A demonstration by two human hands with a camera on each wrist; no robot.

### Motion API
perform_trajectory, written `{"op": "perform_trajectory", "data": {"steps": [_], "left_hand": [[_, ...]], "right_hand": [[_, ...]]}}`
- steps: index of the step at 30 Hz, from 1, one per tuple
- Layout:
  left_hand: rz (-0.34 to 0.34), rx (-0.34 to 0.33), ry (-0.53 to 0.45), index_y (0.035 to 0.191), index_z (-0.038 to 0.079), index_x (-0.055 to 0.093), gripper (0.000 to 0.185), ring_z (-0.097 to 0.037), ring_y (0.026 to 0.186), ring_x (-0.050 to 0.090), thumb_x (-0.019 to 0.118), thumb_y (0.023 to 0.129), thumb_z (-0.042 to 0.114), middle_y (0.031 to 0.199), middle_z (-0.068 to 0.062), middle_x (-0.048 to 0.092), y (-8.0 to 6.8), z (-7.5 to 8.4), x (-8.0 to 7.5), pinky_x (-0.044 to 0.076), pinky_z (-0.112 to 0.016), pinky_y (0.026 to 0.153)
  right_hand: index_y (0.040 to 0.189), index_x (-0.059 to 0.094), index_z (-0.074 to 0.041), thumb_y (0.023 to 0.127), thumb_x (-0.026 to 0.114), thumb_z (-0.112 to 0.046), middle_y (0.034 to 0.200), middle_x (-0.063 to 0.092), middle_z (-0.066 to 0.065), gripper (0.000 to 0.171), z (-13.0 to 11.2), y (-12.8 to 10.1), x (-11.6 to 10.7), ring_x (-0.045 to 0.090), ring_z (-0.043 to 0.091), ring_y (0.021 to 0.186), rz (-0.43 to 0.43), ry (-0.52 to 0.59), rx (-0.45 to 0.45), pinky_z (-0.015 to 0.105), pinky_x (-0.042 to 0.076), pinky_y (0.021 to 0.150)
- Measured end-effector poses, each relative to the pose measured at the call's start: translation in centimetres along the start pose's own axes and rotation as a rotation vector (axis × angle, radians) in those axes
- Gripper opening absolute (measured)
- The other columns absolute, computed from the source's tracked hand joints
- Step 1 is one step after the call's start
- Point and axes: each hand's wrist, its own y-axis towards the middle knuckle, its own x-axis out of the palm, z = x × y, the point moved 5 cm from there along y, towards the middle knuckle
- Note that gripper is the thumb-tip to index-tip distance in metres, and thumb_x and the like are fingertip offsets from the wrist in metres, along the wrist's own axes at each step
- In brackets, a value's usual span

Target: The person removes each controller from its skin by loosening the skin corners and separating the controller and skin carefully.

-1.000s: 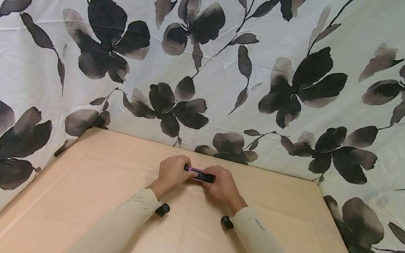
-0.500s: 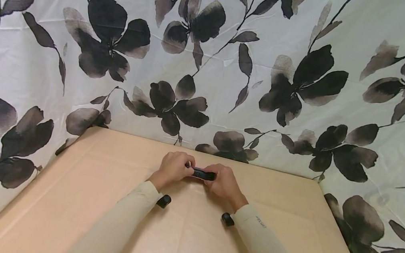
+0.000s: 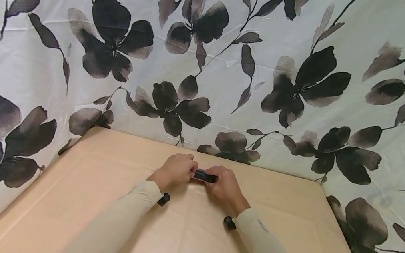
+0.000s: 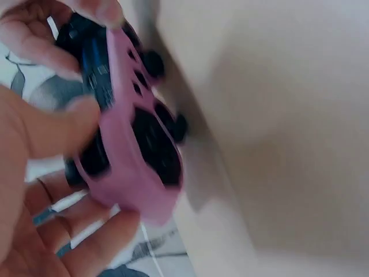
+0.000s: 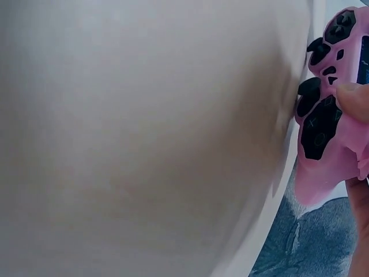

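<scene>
A game controller (image 3: 204,176) in a pink cover is held just above the far part of the table. My left hand (image 3: 178,169) holds its left side; the left wrist view shows the thumb (image 4: 69,124) against the controller's edge and fingers around the handle. My right hand (image 3: 225,183) grips the other end, and in the right wrist view its thumb (image 5: 354,101) lies on the controller near the middle. Black thumbsticks and button panels show through openings in the pink cover (image 4: 124,138). From the head, the hands hide both ends of the controller.
The table (image 3: 179,229) has a smooth tan covering. A white sheet with dark flowers (image 3: 228,84) hangs behind the table's far edge and along its sides. A small black device (image 3: 164,199) sits at the left wrist, another black device (image 3: 229,223) at the right.
My left hand has shifted slightly to the right along the controller and now covers its left end, which showed one second ago. The pink strip on top shows less. My right hand keeps its grip.
</scene>
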Motion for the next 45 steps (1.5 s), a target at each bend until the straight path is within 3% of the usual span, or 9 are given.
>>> {"op": "perform_trajectory", "data": {"steps": [5, 10, 13, 23, 29, 33, 38, 41, 45], "left_hand": [[-0.015, -0.002, 0.140, 0.087, 0.016, 0.072, 0.010, -0.027, 0.083, 0.068, 0.075, 0.093, 0.022, 0.091, -0.002, 0.065, 0.6, 1.0, 0.0, 0.058, -0.039, 0.073], [-0.025, 0.098, 0.157, 0.094, 0.010, 0.073, 0.015, -0.025, 0.084, 0.071, 0.075, 0.096, 0.024, 0.094, -0.004, 0.070, 0.9, 1.6, -0.5, 0.060, -0.038, 0.080], [-0.034, 0.097, 0.072, 0.096, 0.008, 0.072, 0.014, -0.024, 0.082, 0.069, 0.073, 0.098, 0.022, 0.095, -0.004, 0.068, 0.9, 1.1, -0.9, 0.059, -0.037, 0.079], [0.000, -0.030, -0.320, 0.083, 0.009, 0.066, 0.018, -0.015, 0.087, 0.055, 0.071, 0.099, 0.016, 0.098, -0.001, 0.057, -0.4, -3.7, 0.1, 0.048, -0.031, 0.082], [-0.003, -0.026, -0.432, 0.076, 0.013, 0.065, 0.021, -0.018, 0.099, 0.057, 0.079, 0.092, 0.014, 0.104, -0.001, 0.057, -1.3, -3.7, 0.2, 0.050, -0.036, 0.092], [0.024, -0.033, -0.481, 0.089, 0.016, 0.067, 0.019, -0.019, 0.102, 0.060, 0.085, 0.087, 0.022, 0.105, -0.001, 0.057, -2.0, -3.2, 0.3, 0.052, -0.038, 0.097], [0.069, -0.006, -0.344, 0.110, 0.025, 0.077, 0.025, -0.023, 0.095, 0.064, 0.084, 0.088, 0.034, 0.132, -0.005, 0.054, -2.4, -1.6, 0.5, 0.053, -0.041, 0.090], [0.117, 0.029, -0.185, 0.100, 0.026, 0.080, 0.015, -0.022, 0.093, 0.068, 0.082, 0.089, 0.037, 0.143, -0.008, 0.049, -2.2, -0.4, 0.7, 0.057, -0.040, 0.081], [0.191, 0.070, 0.008, 0.090, 0.017, 0.078, 0.013, -0.022, 0.085, 0.069, 0.080, 0.093, 0.030, 0.140, -0.013, 0.050, -1.9, 0.8, 1.0, 0.059, -0.037, 0.068]], "right_hand": [[0.104, 0.082, -0.012, 0.077, 0.088, -0.003, 0.104, 0.079, 0.005, 0.028, -0.1, -0.3, 0.2, 0.072, 0.023, 0.103, -0.006, -0.003, -0.007, 0.044, 0.059, 0.100], [0.104, 0.082, -0.012, 0.078, 0.088, -0.002, 0.106, 0.079, 0.004, 0.029, 0.1, -0.4, 0.0, 0.072, 0.023, 0.105, -0.010, -0.017, 0.028, 0.042, 0.059, 0.102], [0.104, 0.082, -0.013, 0.078, 0.088, -0.003, 0.107, 0.078, 0.004, 0.029, 0.1, -0.4, -0.2, 0.071, 0.023, 0.106, -0.017, -0.025, 0.042, 0.043, 0.058, 0.103], [0.106, 0.082, -0.015, 0.079, 0.088, -0.007, 0.110, 0.079, 0.004, 0.028, -0.2, 0.2, -0.5, 0.071, 0.025, 0.108, -0.079, -0.061, 0.044, 0.045, 0.056, 0.103], [0.105, 0.083, -0.016, 0.078, 0.089, -0.008, 0.110, 0.079, 0.004, 0.029, -0.1, 0.1, -0.5, 0.070, 0.026, 0.107, -0.092, -0.065, 0.074, 0.046, 0.056, 0.103], [0.104, 0.083, -0.016, 0.077, 0.090, -0.007, 0.109, 0.078, 0.003, 0.030, 0.0, -0.3, -0.4, 0.069, 0.026, 0.106, -0.095, -0.063, 0.098, 0.046, 0.055, 0.103], [0.104, 0.083, -0.015, 0.076, 0.090, -0.006, 0.106, 0.078, 0.003, 0.030, 0.1, -0.5, -0.4, 0.070, 0.025, 0.103, -0.076, -0.069, 0.070, 0.046, 0.056, 0.102], [0.103, 0.083, -0.014, 0.075, 0.091, -0.006, 0.105, 0.079, 0.003, 0.030, -0.1, -0.4, -0.5, 0.071, 0.025, 0.102, -0.058, -0.084, 0.043, 0.046, 0.057, 0.101], [0.102, 0.082, -0.013, 0.075, 0.090, -0.004, 0.104, 0.079, 0.004, 0.029, -0.3, -0.2, -0.5, 0.072, 0.025, 0.102, -0.045, -0.089, 0.013, 0.046, 0.057, 0.100]]}}
